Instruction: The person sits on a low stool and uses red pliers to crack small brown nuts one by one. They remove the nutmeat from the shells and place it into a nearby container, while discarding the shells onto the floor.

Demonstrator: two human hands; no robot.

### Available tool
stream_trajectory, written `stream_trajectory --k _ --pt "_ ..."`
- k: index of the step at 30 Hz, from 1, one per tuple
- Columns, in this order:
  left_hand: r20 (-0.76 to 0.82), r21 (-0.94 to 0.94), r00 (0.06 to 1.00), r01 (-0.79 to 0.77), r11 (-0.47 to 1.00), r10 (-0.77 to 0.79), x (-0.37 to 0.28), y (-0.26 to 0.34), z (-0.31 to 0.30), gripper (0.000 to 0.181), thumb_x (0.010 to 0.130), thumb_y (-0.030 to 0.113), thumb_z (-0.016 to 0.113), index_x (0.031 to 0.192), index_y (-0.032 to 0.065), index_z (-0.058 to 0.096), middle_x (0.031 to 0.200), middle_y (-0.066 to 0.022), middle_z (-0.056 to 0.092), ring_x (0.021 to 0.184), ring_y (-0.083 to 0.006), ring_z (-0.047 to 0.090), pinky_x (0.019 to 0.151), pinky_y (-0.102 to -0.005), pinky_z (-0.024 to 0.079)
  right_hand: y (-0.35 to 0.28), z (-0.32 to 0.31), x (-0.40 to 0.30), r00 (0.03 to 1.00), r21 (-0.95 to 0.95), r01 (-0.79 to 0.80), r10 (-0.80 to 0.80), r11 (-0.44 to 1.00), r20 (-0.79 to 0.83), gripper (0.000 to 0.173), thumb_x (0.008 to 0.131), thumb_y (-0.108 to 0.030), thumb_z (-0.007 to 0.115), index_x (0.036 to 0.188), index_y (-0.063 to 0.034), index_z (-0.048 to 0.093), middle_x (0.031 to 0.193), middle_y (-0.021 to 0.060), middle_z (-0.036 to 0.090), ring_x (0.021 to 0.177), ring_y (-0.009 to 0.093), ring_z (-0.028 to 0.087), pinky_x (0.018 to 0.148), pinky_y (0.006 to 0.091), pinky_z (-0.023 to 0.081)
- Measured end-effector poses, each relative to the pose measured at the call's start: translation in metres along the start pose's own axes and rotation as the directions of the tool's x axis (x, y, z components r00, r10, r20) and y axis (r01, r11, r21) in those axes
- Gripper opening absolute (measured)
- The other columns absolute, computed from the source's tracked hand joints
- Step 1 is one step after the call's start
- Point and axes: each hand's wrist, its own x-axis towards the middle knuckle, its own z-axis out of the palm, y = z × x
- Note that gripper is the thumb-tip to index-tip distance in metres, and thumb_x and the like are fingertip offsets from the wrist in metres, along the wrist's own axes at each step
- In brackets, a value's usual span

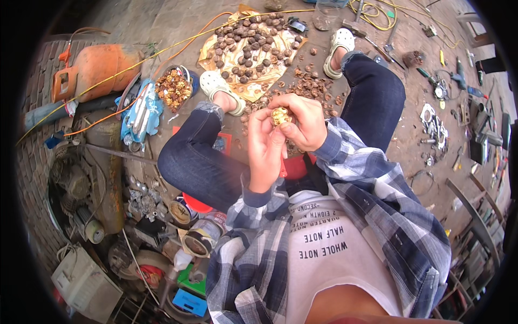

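Observation:
A pale golden walnut kernel (280, 116) is pinched between the fingertips of my two hands, above the ground between my knees. My left hand (265, 141) holds it from the left, and my right hand (305, 121) from the right with the thumb against it. Below the hands shows a small red piece (283, 169), partly hidden by the left wrist. Broken walnut shells (311, 83) litter the ground beyond my hands. Several whole dark walnuts (251, 42) lie on a yellowish sheet (208, 48). Left of my left foot, a container (190, 75) holds shelled kernels (173, 87).
An orange gas cylinder (107, 67) lies at the left, crossed by a yellow cord (133, 73). A blue plastic bag (141, 111) sits near my left knee. Cans (200, 241) and machine parts crowd the lower left. A hammer (356, 29) and metal parts (433, 123) lie at the right.

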Motion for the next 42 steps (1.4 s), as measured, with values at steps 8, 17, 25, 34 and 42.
stream_trajectory --k 8,17,25,34,42 --pt "0.035 0.001 0.999 0.017 1.000 -0.017 -0.003 -0.005 0.002 0.027 0.100 0.020 0.042 0.122 0.0062 0.036 0.079 -0.0015 0.049 0.053 -0.0052 0.045 0.046 -0.0183 0.037 0.000 -0.002 -0.003 0.999 -0.023 0.045 -0.045 0.999 -0.014 0.026 0.082 -0.028 0.064 0.090 -0.0038 0.059 0.074 0.0117 0.062 0.064 0.029 0.064 0.056 0.0344 0.050" --pt "-0.017 0.199 1.000 0.016 0.980 -0.013 -0.008 -0.003 0.001 0.017 0.100 0.020 0.039 0.109 0.0065 0.039 0.073 -0.0010 0.048 0.050 -0.0037 0.042 0.044 -0.0181 0.033 -0.006 0.002 -0.006 0.986 0.089 -0.138 0.129 0.986 0.102 0.015 0.084 -0.018 0.058 0.083 -0.0041 0.053 0.066 0.0120 0.058 0.059 0.032 0.061 0.055 0.0380 0.048" --pt "-0.109 0.153 0.991 0.091 0.984 -0.074 -0.012 -0.008 0.004 0.012 0.100 0.014 0.038 0.108 0.0044 0.039 0.079 -0.0004 0.048 0.057 -0.0029 0.041 0.048 -0.0182 0.035 -0.002 0.008 -0.012 0.990 0.031 -0.106 0.103 0.994 0.095 0.015 0.088 -0.015 0.052 0.083 -0.0012 0.054 0.065 0.0111 0.059 0.056 0.026 0.061 0.053 0.0335 0.047" --pt "-0.012 0.154 0.996 0.093 0.984 -0.093 -0.008 0.002 -0.004 0.011 0.101 0.018 0.035 0.100 0.0080 0.039 0.066 -0.0021 0.046 0.045 -0.0064 0.041 0.040 -0.0201 0.033 -0.009 0.005 -0.009 0.927 0.217 -0.348 0.302 0.912 0.221 0.026 0.092 -0.025 0.057 0.089 -0.0007 0.049 0.064 0.0038 0.059 0.051 0.011 0.058 0.047 0.0246 0.044" --pt "-0.140 0.054 0.984 0.114 0.992 -0.105 -0.016 -0.005 0.007 0.009 0.100 0.013 0.037 0.103 0.0057 0.040 0.073 -0.0003 0.048 0.054 -0.0035 0.042 0.046 -0.0178 0.034 -0.011 0.010 -0.015 0.947 0.226 -0.316 0.291 0.922 0.137 0.021 0.091 -0.021 0.057 0.084 -0.0023 0.050 0.063 0.0043 0.058 0.051 0.011 0.056 0.047 0.0263 0.043"
